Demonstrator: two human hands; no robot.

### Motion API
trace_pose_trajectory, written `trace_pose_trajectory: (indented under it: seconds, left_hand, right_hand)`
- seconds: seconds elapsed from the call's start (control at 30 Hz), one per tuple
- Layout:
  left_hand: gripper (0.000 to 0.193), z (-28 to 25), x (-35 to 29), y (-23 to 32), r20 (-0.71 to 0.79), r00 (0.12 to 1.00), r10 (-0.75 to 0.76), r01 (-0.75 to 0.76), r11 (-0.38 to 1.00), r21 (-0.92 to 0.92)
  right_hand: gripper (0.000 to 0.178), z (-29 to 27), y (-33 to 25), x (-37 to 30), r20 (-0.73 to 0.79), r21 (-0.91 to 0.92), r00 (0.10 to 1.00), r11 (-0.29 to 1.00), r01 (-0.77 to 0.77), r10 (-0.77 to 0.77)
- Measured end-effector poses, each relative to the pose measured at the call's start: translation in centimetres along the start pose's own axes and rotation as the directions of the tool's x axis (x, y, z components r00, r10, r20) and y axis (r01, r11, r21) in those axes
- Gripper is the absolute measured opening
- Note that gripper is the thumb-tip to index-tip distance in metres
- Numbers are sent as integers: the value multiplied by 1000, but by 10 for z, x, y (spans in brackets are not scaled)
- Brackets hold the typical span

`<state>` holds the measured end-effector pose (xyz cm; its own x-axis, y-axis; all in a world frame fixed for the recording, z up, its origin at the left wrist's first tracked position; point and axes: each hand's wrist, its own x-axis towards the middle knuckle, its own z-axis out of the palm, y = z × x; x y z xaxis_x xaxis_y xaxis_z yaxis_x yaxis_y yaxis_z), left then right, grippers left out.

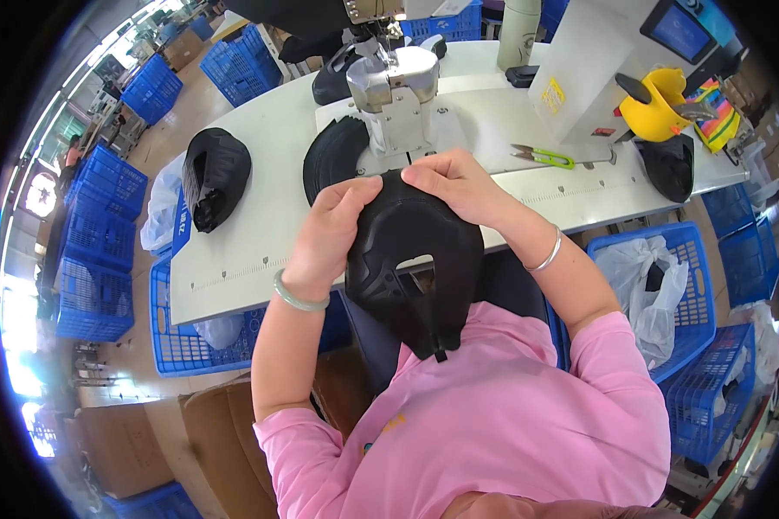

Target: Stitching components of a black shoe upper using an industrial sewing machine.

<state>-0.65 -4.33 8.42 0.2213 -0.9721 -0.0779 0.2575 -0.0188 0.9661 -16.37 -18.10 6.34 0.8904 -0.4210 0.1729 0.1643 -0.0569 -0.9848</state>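
A black shoe upper [424, 233] hangs over the table's front edge, its toe end toward the sewing machine and its open end toward my body. My left hand [333, 223] pinches the toe edge from the left, thumb on top. Close beside it, my right hand [460, 189] grips the same edge, thumb pressed down. The fingers beneath are hidden by the upper. Just beyond my thumbs stands the sewing machine's metal post [398, 104]. Left of the post lies a stack of curved black pieces [335, 156].
On the white table [260, 233], another black shoe upper [216, 177] lies at left. Green-handled thread snips [545, 156] and a yellow cup-shaped holder [656, 104] are at right, near a pale green bottle [519, 33]. Blue crates [199, 350] flank me below the table; cardboard boxes [125, 445] stand lower left.
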Motion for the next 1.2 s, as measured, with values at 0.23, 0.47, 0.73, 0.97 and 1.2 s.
trace_pose_trajectory:
  seconds: [0.23, 0.47, 0.73, 0.97, 1.2]
  left_hand:
    - [27, -15, 41, -24, 48, 998, -41, 45, 995, -94]
    - [28, -26, 76, -41, 111, 976, -189, 201, 974, -105]
    - [27, -31, 93, -61, 115, 938, -328, 328, 944, 14]
    - [33, -37, 91, -59, 109, 916, -385, 388, 922, -9]
    - [34, -37, 93, -55, 147, 902, -405, 422, 901, -104]
  right_hand:
    - [39, -24, 15, 19, 23, 15, 995, 996, -93, 92]
    - [25, -50, 32, 38, 131, 257, 915, 878, -404, 382]
    - [38, -59, 65, 48, 209, 114, 848, 849, -515, 486]
    - [42, -67, 72, 47, 240, 234, 845, 817, -527, 477]
    - [39, -74, 75, 54, 312, 271, 808, 769, -580, 500]
